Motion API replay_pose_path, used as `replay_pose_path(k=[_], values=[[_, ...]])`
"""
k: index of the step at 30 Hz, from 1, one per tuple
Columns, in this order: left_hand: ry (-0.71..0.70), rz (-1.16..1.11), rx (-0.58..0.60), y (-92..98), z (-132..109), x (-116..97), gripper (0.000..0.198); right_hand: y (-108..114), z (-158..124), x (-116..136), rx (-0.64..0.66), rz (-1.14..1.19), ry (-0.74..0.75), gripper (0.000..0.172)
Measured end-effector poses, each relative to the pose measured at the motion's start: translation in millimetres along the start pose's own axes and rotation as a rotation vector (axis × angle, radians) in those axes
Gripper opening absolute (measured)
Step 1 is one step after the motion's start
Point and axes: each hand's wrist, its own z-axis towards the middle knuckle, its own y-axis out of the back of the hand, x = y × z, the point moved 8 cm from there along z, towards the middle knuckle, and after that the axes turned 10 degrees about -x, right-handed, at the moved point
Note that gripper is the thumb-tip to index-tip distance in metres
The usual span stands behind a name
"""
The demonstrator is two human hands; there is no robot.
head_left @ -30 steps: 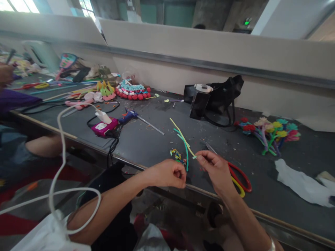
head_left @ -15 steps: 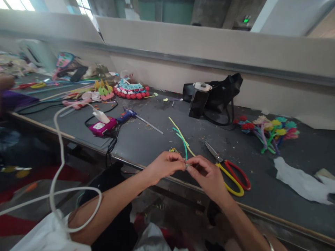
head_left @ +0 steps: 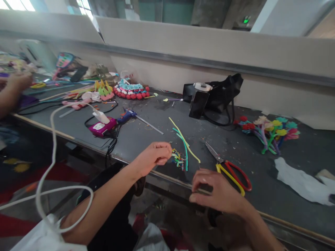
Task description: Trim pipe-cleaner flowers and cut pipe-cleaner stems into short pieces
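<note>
My left hand point(head_left: 154, 157) hovers at the near edge of the dark table point(head_left: 146, 139), fingers pinched together on something too small to make out, beside a little heap of coloured pipe-cleaner scraps point(head_left: 178, 158). My right hand point(head_left: 217, 193) rests on the table's front edge with its fingers curled down flat, nothing visible in it. Yellow and teal pipe cleaners point(head_left: 184, 143) lie on the table just beyond both hands. Scissors point(head_left: 227, 167) with red and yellow handles lie to the right of them.
A glue gun point(head_left: 128, 115) and a pink power strip point(head_left: 102, 127) with cables sit at the left. A black bag point(head_left: 214, 96), a bunch of pipe-cleaner flowers point(head_left: 269, 132) and white cloth point(head_left: 300, 181) lie at the right. Another person's hand point(head_left: 15, 82) works at far left.
My hands were together, pinching the pipe cleaner ends. They have parted: the right dropped to the table edge, the left moved up and left; the pipe cleaners lie on the table.
</note>
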Motion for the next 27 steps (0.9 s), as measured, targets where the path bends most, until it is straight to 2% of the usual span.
replay_pose_path(k=[3, 6, 8, 10, 12, 15, 17, 21, 27], values=[[0.000, -0.058, 0.022, -2.7, 3.2, 5.3, 0.011, -6.1, -3.0, 2.4, -0.046, -0.114, 0.062, 0.028], [0.014, -0.118, 0.022, -5.6, 7.2, 13.2, 0.013, -6.1, 0.7, 0.9, -0.123, -0.197, 0.064, 0.005], [0.039, -0.146, 0.030, -8.0, 8.8, 17.3, 0.014, -3.1, 6.6, -2.5, -0.192, -0.218, 0.041, 0.013], [0.059, -0.160, 0.031, -10.0, 9.1, 18.4, 0.013, 0.7, 14.1, -7.3, -0.292, -0.222, 0.010, 0.007], [0.062, -0.168, 0.017, -11.1, 8.3, 16.5, 0.013, -1.6, 22.5, -11.1, -0.353, -0.247, 0.013, 0.011], [0.055, -0.181, 0.016, -14.0, 5.9, 12.4, 0.012, -13.0, 35.0, -17.0, -0.366, -0.316, 0.031, 0.020], [0.054, -0.186, 0.023, -15.6, 4.8, 11.4, 0.011, -17.5, 41.2, -20.9, -0.376, -0.337, 0.027, 0.019], [0.054, -0.224, 0.013, -13.4, 5.4, 12.0, 0.012, -15.5, 47.0, -23.2, -0.397, -0.288, 0.015, 0.011], [0.038, -0.247, -0.008, -10.3, 5.6, 10.2, 0.012, -0.8, 43.9, -19.6, -0.475, -0.112, -0.012, 0.013]])
